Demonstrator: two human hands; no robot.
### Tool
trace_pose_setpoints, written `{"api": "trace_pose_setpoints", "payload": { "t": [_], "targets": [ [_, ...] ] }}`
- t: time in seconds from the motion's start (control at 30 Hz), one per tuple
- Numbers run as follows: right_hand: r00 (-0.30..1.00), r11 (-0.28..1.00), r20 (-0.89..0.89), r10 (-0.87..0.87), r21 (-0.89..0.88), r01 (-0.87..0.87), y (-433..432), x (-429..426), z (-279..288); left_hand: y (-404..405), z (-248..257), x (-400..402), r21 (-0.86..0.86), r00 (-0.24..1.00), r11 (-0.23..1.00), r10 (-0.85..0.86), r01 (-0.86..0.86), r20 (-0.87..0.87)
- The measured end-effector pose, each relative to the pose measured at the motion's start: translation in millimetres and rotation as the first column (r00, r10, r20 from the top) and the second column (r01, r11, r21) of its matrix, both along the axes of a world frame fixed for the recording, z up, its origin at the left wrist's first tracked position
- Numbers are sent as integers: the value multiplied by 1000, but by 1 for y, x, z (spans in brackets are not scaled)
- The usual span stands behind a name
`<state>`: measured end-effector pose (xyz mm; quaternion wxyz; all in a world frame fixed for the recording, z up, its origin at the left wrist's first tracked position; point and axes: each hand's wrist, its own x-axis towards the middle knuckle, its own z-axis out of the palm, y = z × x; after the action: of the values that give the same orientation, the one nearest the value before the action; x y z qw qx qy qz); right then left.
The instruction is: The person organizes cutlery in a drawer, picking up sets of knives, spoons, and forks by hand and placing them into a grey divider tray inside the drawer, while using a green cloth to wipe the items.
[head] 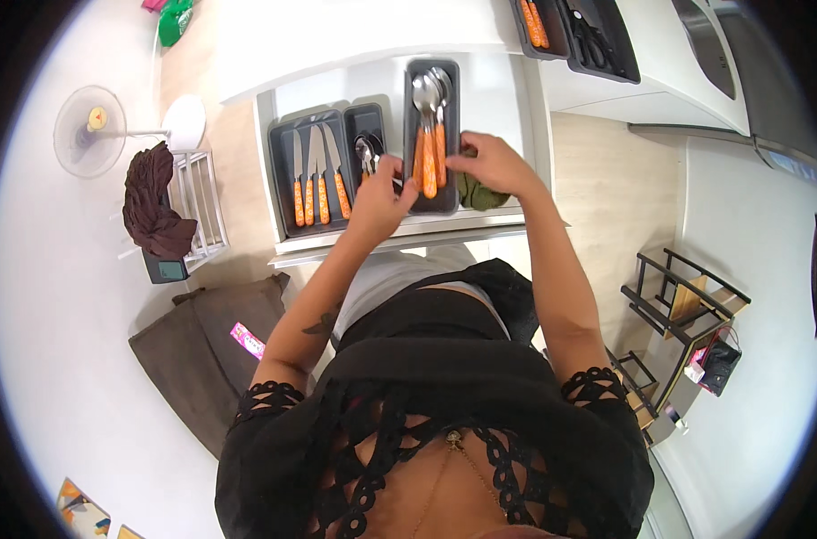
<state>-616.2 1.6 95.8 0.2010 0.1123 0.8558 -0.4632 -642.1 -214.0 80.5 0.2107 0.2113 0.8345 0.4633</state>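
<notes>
A narrow dark grey cutlery tray [432,204] is between my hands, over the right part of the pulled-out white drawer [492,87]. Several metal spoons with orange patterned handles [430,158] lie in it, bowls pointing away from me. My left hand [380,202] grips the tray's left side; my right hand [496,165] has its right side, fingertips over the rim. To the left, a wider grey tray [288,226] contains several knives with orange handles [322,195]. Between them, a small tray [364,113] with small spoons [365,151] is partly hidden by my left hand.
A crumpled green cloth [481,194] lies in the drawer under my right hand. On the white countertop, right, are a tray with orange-handled cutlery [535,23] and a tray with black scissors [590,40]. A fan [90,131] and brown cloth [153,202] are at left.
</notes>
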Motion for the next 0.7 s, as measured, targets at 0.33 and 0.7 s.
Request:
{"api": "trace_pose_setpoints", "payload": {
  "t": [0.33, 0.7],
  "targets": [
    [988, 966, 138, -62, 258, 25, -35, 7, -91, -20, -63, 4, -415, 993, 907, -104, 69, -62],
    [971, 960, 237, -20, 275, -47, -22, 12, -86, -5, -67, -44, -361, 974, 930, -137, 65, -179]
  ]
}}
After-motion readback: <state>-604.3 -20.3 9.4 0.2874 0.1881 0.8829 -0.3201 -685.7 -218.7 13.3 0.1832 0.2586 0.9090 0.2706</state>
